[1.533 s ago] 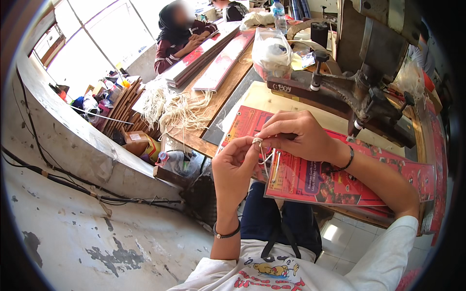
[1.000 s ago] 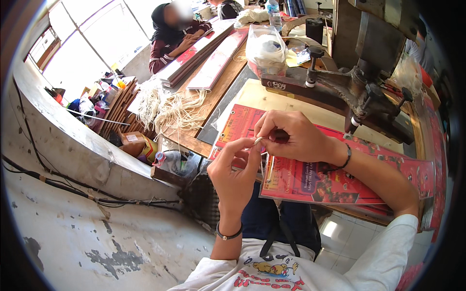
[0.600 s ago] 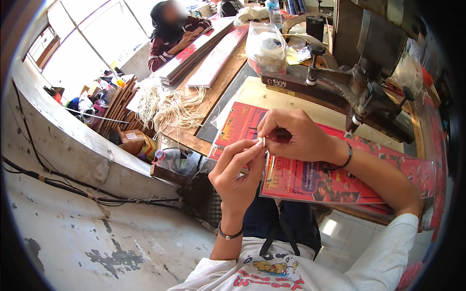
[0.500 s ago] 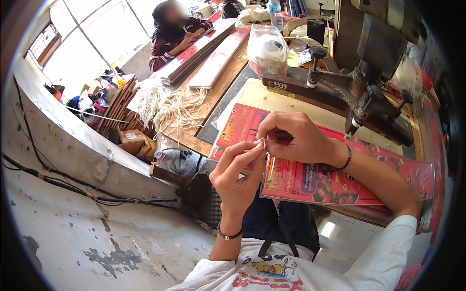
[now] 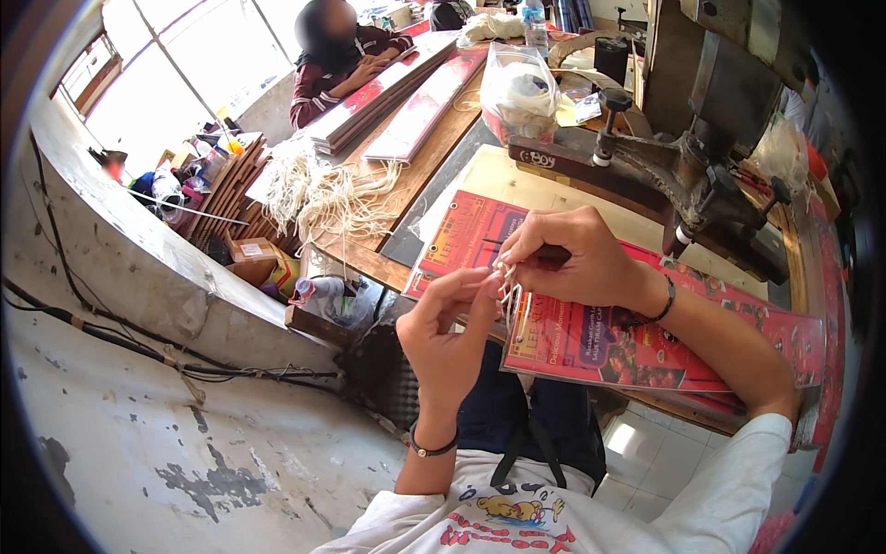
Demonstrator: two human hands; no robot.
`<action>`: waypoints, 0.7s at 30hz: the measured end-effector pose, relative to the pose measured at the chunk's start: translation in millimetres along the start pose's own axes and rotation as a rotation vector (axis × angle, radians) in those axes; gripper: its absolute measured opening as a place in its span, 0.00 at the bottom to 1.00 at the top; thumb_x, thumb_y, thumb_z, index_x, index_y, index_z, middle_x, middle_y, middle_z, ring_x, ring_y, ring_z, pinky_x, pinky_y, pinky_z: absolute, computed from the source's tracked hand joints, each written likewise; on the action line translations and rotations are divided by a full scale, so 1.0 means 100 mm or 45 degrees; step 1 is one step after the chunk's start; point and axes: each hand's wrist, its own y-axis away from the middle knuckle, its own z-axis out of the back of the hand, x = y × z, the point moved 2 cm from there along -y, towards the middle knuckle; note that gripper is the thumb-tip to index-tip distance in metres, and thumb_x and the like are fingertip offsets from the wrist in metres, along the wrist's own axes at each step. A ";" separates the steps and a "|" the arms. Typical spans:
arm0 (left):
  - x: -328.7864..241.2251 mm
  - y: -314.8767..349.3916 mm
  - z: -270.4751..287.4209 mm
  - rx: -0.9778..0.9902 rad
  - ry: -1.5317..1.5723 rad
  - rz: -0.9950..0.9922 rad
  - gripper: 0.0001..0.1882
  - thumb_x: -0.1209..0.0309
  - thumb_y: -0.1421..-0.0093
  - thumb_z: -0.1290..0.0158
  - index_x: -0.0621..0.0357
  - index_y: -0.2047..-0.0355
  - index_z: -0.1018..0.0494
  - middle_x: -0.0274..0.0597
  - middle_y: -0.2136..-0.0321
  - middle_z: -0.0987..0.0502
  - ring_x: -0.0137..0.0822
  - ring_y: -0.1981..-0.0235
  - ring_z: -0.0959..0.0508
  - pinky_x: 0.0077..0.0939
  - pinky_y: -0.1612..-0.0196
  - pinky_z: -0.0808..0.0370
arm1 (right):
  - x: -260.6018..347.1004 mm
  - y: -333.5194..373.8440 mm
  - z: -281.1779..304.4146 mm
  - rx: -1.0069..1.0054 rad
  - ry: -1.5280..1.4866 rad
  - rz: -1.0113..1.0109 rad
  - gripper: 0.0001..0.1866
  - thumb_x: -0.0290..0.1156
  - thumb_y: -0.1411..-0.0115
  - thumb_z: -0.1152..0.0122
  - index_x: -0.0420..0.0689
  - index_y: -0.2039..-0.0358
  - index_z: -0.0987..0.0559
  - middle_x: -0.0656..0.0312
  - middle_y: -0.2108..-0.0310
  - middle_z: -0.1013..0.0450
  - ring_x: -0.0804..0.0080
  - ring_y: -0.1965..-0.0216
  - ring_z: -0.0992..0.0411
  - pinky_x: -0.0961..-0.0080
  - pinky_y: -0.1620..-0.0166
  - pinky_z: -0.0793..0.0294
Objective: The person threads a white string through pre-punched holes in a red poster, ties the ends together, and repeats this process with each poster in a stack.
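A thin white string [image 5: 508, 294] hangs between my hands in front of the red printed sheets, with what looks like a small loop or knot at the fingertips. My left hand [image 5: 443, 337] pinches it between thumb and fingers. From the right, my right hand [image 5: 580, 260] grips the same string close by, fingers curled. Below and beside my right hand lies a glossy red printed sheet [image 5: 591, 360] with food pictures. Another red sheet [image 5: 459, 231] shows behind my hands, with a metal eyelet near its left edge. The exact wrap of the string is hidden by my fingers.
A heavy dark metal press [image 5: 678, 171] stands at the back right over a pale board [image 5: 503, 180]. On the wooden table lie a bundle of white strings [image 5: 323, 198] and stacked long panels [image 5: 383, 102]. A plastic bag [image 5: 519, 92] sits behind. A person [image 5: 337, 69] sits across the table.
Both hands stay close together, with small finger movements. More of the white string now shows hanging below the fingertips. The view has shifted slightly.
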 end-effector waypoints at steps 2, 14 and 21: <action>-0.02 -0.07 0.00 0.019 0.121 0.061 0.11 0.82 0.40 0.40 0.70 0.56 0.22 0.43 0.67 0.18 0.24 0.71 0.19 0.16 0.69 0.22 | -0.02 0.01 -0.01 -0.025 0.031 0.017 0.06 0.24 0.45 0.32 0.41 0.66 0.19 0.61 0.72 0.21 0.77 0.75 0.27 0.79 0.70 0.28; -0.11 -0.25 0.08 0.245 0.109 0.332 0.12 0.76 0.38 0.39 0.69 0.55 0.20 0.40 0.67 0.18 0.21 0.72 0.21 0.12 0.69 0.23 | -0.04 -0.02 -0.03 0.011 -0.032 0.062 0.08 0.22 0.46 0.31 0.42 0.65 0.19 0.60 0.70 0.22 0.73 0.72 0.24 0.76 0.68 0.26; -0.06 -0.21 0.05 0.174 -0.108 0.131 0.07 0.76 0.37 0.40 0.68 0.61 0.20 0.37 0.72 0.20 0.21 0.75 0.22 0.14 0.72 0.26 | 0.00 -0.02 -0.01 0.095 0.043 -0.040 0.07 0.16 0.47 0.32 0.40 0.69 0.21 0.58 0.68 0.20 0.67 0.63 0.19 0.74 0.60 0.20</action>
